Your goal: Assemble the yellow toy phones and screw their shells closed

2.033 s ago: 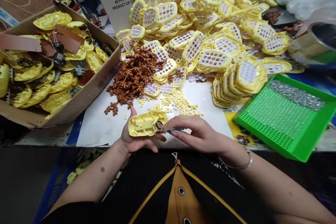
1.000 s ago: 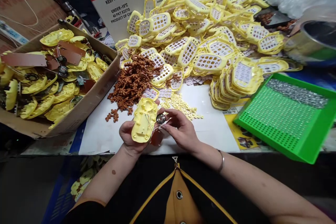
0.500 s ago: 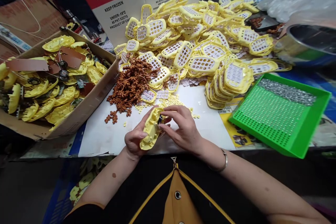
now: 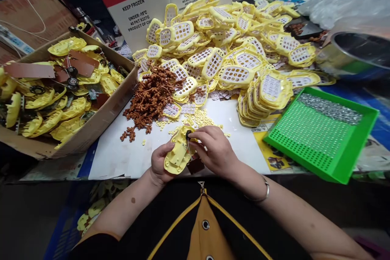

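Observation:
My left hand grips a yellow plastic shell by its left side, the hollow inner face turned up. At the shell's upper end, my right hand pinches a small round black speaker between thumb and fingers. Thin wires run down from the speaker along the shell. Below my right fingers a brown board shows beside the shell, partly hidden. Small yellow pieces lie scattered on the white sheet just beyond my hands.
A cardboard box of yellow shells with wired parts stands left. Brown rubbery pieces are heaped ahead. Behind them rises a pile of yellow casings with keypads. At right, a green tray holds screws, near a metal pot.
The shell has turned so its inside faces me more fully. My right fingers have brought the black speaker to its upper end, and the brown board has come into view.

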Motion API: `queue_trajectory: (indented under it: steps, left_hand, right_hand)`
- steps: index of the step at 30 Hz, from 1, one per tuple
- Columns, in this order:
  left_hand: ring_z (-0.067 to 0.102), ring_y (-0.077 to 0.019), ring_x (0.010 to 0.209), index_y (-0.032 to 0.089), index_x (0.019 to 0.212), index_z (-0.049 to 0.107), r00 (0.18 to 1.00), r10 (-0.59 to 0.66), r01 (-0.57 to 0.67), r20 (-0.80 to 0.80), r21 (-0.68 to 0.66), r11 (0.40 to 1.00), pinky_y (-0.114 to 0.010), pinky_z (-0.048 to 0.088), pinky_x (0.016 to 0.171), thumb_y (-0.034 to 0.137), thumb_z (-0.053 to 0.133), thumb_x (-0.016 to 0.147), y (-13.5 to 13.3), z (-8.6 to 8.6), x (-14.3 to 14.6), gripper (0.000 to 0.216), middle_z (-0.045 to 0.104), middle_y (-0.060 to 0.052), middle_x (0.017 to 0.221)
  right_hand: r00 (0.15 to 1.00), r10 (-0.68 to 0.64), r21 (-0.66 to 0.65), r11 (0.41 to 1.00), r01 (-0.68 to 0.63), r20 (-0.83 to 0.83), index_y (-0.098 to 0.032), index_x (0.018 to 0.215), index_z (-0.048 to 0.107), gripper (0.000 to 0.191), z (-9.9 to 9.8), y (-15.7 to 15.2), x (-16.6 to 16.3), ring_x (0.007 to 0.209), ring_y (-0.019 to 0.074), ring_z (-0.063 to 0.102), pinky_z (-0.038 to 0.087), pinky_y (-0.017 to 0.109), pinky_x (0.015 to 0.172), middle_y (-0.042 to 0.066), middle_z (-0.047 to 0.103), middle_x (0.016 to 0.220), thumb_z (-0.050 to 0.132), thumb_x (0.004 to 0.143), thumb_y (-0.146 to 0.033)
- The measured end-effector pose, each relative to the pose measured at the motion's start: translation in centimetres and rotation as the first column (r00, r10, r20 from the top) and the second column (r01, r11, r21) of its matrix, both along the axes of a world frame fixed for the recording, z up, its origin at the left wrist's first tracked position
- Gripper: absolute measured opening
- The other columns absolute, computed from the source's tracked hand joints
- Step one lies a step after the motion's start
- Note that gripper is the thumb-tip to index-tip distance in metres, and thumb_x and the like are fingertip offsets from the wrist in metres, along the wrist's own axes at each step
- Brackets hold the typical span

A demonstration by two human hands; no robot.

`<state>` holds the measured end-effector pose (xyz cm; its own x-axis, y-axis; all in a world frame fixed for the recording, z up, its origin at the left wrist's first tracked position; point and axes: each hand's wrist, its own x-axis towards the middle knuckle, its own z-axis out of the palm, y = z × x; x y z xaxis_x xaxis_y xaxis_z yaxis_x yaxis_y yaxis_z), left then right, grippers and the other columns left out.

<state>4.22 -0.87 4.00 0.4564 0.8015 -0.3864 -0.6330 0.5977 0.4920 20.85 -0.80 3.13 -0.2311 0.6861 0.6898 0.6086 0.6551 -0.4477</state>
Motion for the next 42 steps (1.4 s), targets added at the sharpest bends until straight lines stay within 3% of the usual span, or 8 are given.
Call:
queue_trajectory:
  steps: [5,14,20,26,33,36,39,42]
  left_hand:
    - [0.07,-0.0246,0.077,0.01,0.132,0.052,1.0,-0.02,0.019,0.01,0.044,0.999,-0.039,0.052,0.085,0.019,0.057,0.068,0.1,0.0,0.1,0.064,0.074,-0.008,0.086]
    - [0.068,-0.0205,0.08,0.019,0.14,0.042,0.998,-0.035,0.04,-0.055,0.092,0.995,-0.031,0.052,0.078,0.021,0.066,0.059,0.0,0.3,0.4,0.085,0.072,-0.005,0.098]
    - [0.067,-0.0267,0.089,0.016,0.134,0.049,0.99,-0.043,0.062,-0.131,0.148,0.987,-0.035,0.051,0.081,0.024,0.067,0.058,0.0,0.0,0.6,0.078,0.072,-0.007,0.094]
    - [0.064,-0.0329,0.103,0.015,0.131,0.05,0.984,-0.069,0.094,-0.162,0.151,0.984,-0.042,0.051,0.088,0.022,0.06,0.059,0.2,-0.7,0.6,0.073,0.069,-0.011,0.108]
    - [0.066,-0.0325,0.099,0.015,0.123,0.055,0.975,-0.153,0.177,-0.159,0.145,0.974,-0.042,0.051,0.086,0.017,0.064,0.055,0.4,-0.5,-0.3,0.069,0.07,-0.011,0.103]
    - [0.068,-0.0281,0.093,0.018,0.12,0.057,0.966,-0.169,0.194,-0.198,0.116,0.974,-0.038,0.052,0.083,0.018,0.071,0.061,0.5,-0.1,-0.3,0.061,0.07,-0.009,0.102]
    - [0.069,-0.02,0.079,0.02,0.11,0.061,0.945,-0.081,0.102,-0.317,0.05,0.994,-0.032,0.053,0.075,0.018,0.074,0.07,0.6,0.1,0.2,0.043,0.071,-0.004,0.093]
    - [0.068,-0.0179,0.072,0.016,0.097,0.066,0.913,0.013,0.015,-0.407,0.065,0.998,-0.03,0.053,0.071,0.019,0.078,0.067,0.8,0.3,0.3,0.032,0.072,-0.004,0.085]
  right_hand:
    - [0.992,0.067,-0.127,0.989,-0.08,-0.103,-0.018,0.105,0.061,0.018,-0.2,0.4,0.4,0.082,0.0182,0.061,0.052,0.033,0.071,0.007,0.066,0.089,0.055,0.089,-0.013]
    - [0.98,-0.106,-0.024,0.994,0.104,-0.166,-0.02,0.103,0.061,0.017,-1.5,0.1,-0.6,0.088,0.0217,0.06,0.051,0.039,0.075,0.009,0.064,0.096,0.057,0.088,-0.016]
    - [0.966,-0.219,0.048,0.976,0.214,0.135,-0.019,0.106,0.059,0.019,0.2,-0.6,-0.3,0.095,0.0245,0.057,0.039,0.049,0.098,0.01,0.066,0.099,0.052,0.089,-0.015]
    - [0.934,-0.107,0.042,0.994,0.098,0.342,-0.015,0.104,0.06,0.019,1.0,-0.4,0.3,0.095,0.0242,0.056,0.037,0.045,0.099,0.011,0.066,0.101,0.052,0.087,-0.011]
    - [0.988,-0.106,-0.077,0.992,0.097,-0.115,-0.021,0.098,0.063,0.011,-1.2,0.4,-0.3,0.097,0.021,0.059,0.051,0.038,0.082,0.009,0.061,0.101,0.057,0.088,-0.018]
    - [0.991,-0.053,-0.104,0.994,0.04,-0.126,-0.023,0.099,0.066,0.014,-1.5,0.4,-0.2,0.104,0.0241,0.059,0.051,0.044,0.086,0.011,0.06,0.11,0.058,0.088,-0.02]
    - [0.981,0.092,-0.197,0.972,-0.126,-0.171,-0.024,0.113,0.062,0.027,-1.5,0.2,0.5,0.113,0.0254,0.057,0.048,0.049,0.093,0.012,0.06,0.117,0.055,0.088,-0.017]
    - [0.862,0.213,-0.358,0.844,-0.399,-0.461,-0.029,0.139,0.04,0.054,-2.4,0.1,1.4,0.126,0.0246,0.051,0.047,0.048,0.101,0.014,0.05,0.137,0.059,0.088,-0.027]
